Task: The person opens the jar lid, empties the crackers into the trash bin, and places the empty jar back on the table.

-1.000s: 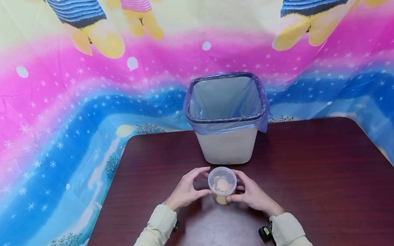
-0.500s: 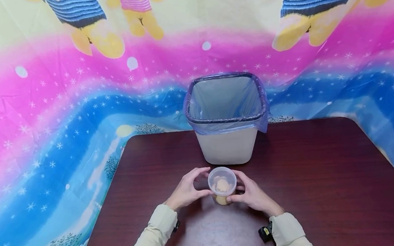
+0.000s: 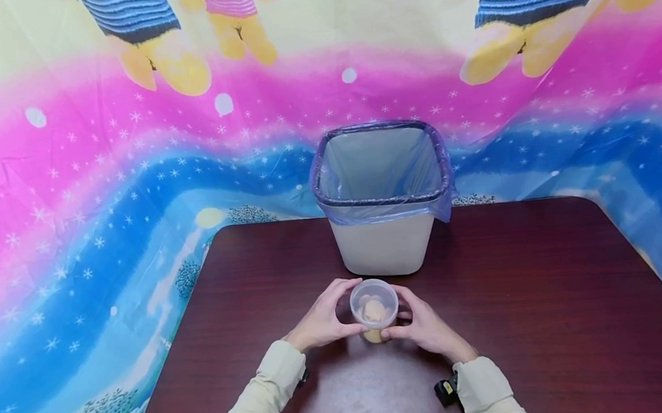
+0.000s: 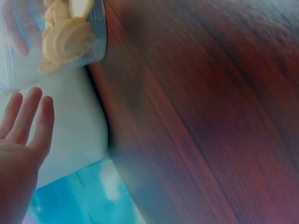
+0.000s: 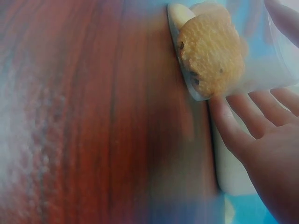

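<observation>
Between my two hands a small clear round plastic tub (image 3: 372, 282) stands upright on the table, holding cookies. Swirled pale cookies (image 4: 67, 39) show through its wall in the left wrist view. A browned cookie with dark bits (image 5: 210, 51) shows in the right wrist view. My left hand (image 3: 321, 318) curves round the tub's left side, thumb in front and forefinger behind the rim. From the right, my right hand (image 3: 425, 328) grips it with the thumb at the front and fingers along the side.
Just behind the tub stands a pale waste bin (image 3: 384, 248) with a bluish bag liner (image 3: 392, 209) folded over its rim. The dark red wooden table (image 3: 546, 291) has rounded far corners. A printed cloth backdrop (image 3: 129, 248) hangs close behind and beside it.
My left hand has moved slightly right, closing in on the tub with thumb and forefinger. The right hand and the tub have stayed in place.
</observation>
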The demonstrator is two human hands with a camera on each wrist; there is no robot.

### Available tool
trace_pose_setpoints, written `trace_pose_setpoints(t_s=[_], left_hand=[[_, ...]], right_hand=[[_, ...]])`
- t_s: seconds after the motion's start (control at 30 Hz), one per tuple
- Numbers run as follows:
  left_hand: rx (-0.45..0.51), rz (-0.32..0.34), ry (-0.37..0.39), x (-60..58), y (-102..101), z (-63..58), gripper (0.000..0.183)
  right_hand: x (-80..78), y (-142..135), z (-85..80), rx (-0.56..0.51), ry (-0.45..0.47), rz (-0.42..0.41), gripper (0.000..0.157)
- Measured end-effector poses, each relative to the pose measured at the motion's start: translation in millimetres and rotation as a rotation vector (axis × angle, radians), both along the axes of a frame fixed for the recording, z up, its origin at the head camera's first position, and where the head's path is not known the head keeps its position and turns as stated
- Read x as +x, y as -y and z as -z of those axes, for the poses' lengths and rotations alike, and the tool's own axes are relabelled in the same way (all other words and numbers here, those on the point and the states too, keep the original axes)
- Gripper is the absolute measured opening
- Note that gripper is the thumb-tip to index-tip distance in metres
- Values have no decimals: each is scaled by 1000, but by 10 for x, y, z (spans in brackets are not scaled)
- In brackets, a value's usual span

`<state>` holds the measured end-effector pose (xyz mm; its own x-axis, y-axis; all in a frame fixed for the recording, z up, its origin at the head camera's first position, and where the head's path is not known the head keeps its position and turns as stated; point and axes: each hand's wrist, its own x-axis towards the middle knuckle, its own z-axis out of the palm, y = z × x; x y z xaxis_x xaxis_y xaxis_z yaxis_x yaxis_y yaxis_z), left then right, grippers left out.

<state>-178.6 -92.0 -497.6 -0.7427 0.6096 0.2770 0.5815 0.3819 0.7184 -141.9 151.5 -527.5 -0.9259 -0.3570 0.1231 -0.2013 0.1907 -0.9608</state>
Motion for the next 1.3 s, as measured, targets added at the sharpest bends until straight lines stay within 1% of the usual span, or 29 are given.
trace_pose_setpoints(t_s=[0.17, 0.3, 0.33, 0.43, 0.53, 0.57, 0.77, 1.0, 1.2, 1.27, 1.3], left_hand=[[-45, 19, -18, -5, -63, 0, 87], [-48, 38, -5, -17, -108, 9, 89], [-54, 39, 7, -18, -120, 5, 90], [-63, 40, 20, -16, -159, -11, 92], [-78, 34, 8, -11, -194, -19, 95], [-75, 34, -6, -11, -204, -17, 96], [-80, 25, -37, -20, -245, -13, 99], [-96, 2, -9, -13, -287, -9, 103], [-90, -10, -33, -11, -299, 5, 110], [-88, -16, -18, -11, -296, -2, 108], [-87, -20, -7, -10, -294, -9, 105]], right_hand=[[-4, -6, 15, 8, 2, 7, 84], [2, -5, 9, 6, 10, 5, 85], [15, 2, -31, 4, 12, 3, 84], [14, 1, -29, -3, 9, 0, 84], [10, -1, -24, 6, -2, 5, 84], [-4, -9, 15, 9, -8, 6, 84], [-14, -14, 11, 22, -14, 10, 84], [-6, -15, 0, 47, -22, 14, 83], [-3, -16, 17, 44, -45, 8, 80], [-3, -12, 21, 41, -28, 16, 81], [-3, -10, 22, 35, -11, 20, 82]])
